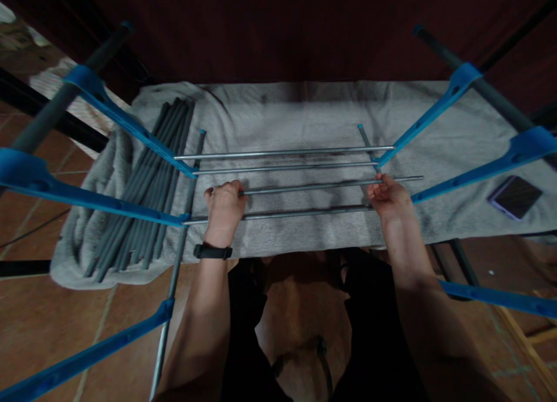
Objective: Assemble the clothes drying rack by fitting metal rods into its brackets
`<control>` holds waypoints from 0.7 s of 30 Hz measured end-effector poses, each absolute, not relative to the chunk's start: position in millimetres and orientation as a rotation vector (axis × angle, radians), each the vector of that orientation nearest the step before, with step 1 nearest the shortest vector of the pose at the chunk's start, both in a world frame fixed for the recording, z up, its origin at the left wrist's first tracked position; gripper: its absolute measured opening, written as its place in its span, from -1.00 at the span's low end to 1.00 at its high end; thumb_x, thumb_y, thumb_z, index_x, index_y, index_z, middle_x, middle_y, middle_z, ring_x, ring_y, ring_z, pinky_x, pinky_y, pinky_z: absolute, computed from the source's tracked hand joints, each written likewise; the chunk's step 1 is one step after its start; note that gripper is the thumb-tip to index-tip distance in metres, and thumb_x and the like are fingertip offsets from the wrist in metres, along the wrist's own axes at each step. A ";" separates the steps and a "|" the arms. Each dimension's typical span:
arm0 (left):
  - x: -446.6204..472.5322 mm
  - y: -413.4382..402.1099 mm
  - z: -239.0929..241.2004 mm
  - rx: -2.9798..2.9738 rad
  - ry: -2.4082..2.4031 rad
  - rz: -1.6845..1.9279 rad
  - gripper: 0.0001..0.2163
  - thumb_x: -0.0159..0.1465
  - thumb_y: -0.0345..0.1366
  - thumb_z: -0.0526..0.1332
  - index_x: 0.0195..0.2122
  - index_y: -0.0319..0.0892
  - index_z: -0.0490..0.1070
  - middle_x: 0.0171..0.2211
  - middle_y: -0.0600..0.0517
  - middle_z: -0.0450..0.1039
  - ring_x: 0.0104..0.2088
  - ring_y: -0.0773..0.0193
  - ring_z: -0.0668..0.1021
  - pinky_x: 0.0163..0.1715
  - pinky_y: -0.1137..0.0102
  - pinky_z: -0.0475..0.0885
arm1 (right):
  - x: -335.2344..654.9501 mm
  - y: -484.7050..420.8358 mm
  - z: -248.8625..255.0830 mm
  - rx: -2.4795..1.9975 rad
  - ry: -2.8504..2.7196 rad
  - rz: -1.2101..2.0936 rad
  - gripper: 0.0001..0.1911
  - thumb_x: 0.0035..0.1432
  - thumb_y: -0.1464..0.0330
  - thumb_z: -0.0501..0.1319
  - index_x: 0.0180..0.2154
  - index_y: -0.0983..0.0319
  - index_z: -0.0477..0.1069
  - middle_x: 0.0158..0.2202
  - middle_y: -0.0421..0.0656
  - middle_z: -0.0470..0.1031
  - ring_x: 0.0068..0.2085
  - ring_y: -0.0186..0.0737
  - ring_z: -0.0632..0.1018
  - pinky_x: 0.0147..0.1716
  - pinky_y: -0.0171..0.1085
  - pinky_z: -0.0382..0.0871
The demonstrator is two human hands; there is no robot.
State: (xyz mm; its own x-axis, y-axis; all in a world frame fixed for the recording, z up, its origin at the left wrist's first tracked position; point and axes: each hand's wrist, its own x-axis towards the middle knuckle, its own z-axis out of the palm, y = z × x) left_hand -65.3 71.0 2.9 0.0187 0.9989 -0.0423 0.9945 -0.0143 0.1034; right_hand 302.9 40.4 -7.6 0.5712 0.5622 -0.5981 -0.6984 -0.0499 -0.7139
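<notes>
Left hand (pixel 224 210) closed over rod (pixel 304 188), hiding its left end; right hand (pixel 389 198) pinched it, right tip jutting free. Rod lay across middle of rack (pixel 100 201), seemingly not seated yet. Three other rods (pixel 282 153) already spanned rack, though front one's right end was hidden. Pile (pixel 143 187) of grey rods, probably unused, lay on cloth (pixel 282 115) beneath rack's left side.
</notes>
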 end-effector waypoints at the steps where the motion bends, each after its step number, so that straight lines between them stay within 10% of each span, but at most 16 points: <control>1: -65.2 72.2 2.8 2.176 2.094 0.069 -0.83 0.27 -0.28 0.20 -0.14 -0.15 0.50 -0.20 -0.13 0.60 -0.14 0.00 0.60 0.00 0.15 0.35 | 302.4 40.1 -7.3 -1.250 0.135 1.029 -0.77 0.34 0.51 0.09 -0.39 0.21 0.33 -0.57 -0.37 0.39 -0.62 -0.52 0.41 -0.57 -0.53 0.44; 9: -65.0 79.4 -5.4 2.282 1.786 0.231 -0.82 0.25 -0.29 0.21 -0.13 -0.12 0.49 -0.17 -0.05 0.57 -0.17 0.10 0.58 -0.16 0.31 0.40 | 301.5 40.1 -4.1 -1.263 0.157 1.029 -0.78 0.34 0.51 0.07 -0.37 0.22 0.34 -0.51 -0.34 0.42 -0.56 -0.51 0.45 -0.55 -0.50 0.45; 21: -67.9 73.7 4.3 2.371 1.883 0.154 -0.73 0.31 -0.36 0.09 -0.06 -0.16 0.52 -0.10 -0.14 0.56 -0.03 0.02 0.56 0.10 0.16 0.31 | 311.9 39.9 -7.3 -1.244 0.189 1.000 -0.75 0.36 0.52 -0.02 -0.34 0.20 0.32 -0.45 -0.32 0.46 -0.49 -0.49 0.52 -0.44 -0.46 0.50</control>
